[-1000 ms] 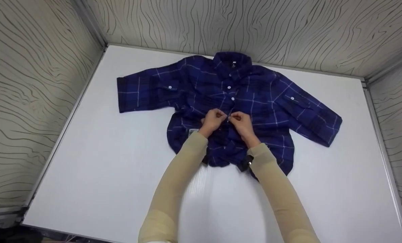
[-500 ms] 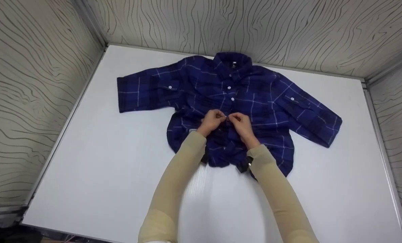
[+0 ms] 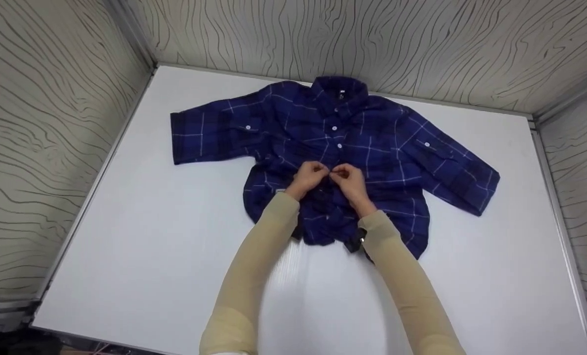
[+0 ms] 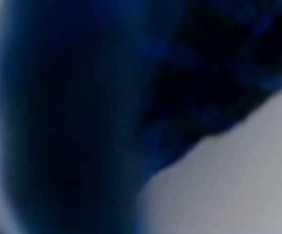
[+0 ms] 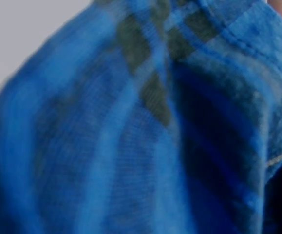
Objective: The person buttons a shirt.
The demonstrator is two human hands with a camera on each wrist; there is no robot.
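A dark blue plaid shirt lies front up on the white table, collar toward the back wall. White buttons run down its front. Over the middle of that front, my left hand pinches the placket between thumb and forefinger. My right hand pinches the cloth just beside it, and the fingertips of both hands nearly meet. Whatever lies between them is hidden by the fingers. Blurred shirt cloth fills much of the left wrist view. In the right wrist view, folded plaid cloth hangs close before the camera.
The white table reaches around the shirt on all sides. Wood-grain patterned panels wall it in at the back, left and right. Both shirt sleeves spread outward.
The right hand's fingertips have shifted slightly left, closing in on the left hand's. The left forearm has drawn a little left and down. The shirt has hardly moved.
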